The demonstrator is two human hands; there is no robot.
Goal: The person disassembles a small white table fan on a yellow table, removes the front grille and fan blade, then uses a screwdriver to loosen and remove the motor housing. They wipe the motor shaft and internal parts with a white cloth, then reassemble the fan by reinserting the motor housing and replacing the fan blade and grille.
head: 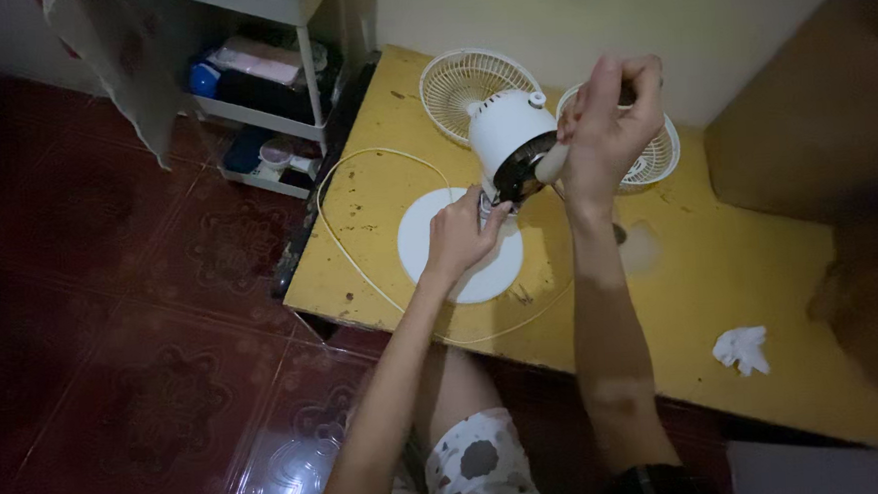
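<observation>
The right hand [608, 123] is reaching up with fingers curled tight, pinching something small and dark — what it is cannot be made out — just above the white fan motor housing [509, 133]. The left hand [461, 234] is gripping the fan's neck below, fingers wrapped around it. The smooth, rounded housing is standing over its round white base [439, 252] on the scuffed yellow table [662, 305], with two wire grilles [465, 80] lying behind.

Left hand [455, 234] at fan motor housing [506, 133] base, right hand [608, 118] gripping above, yellow table [721, 282]
</observation>
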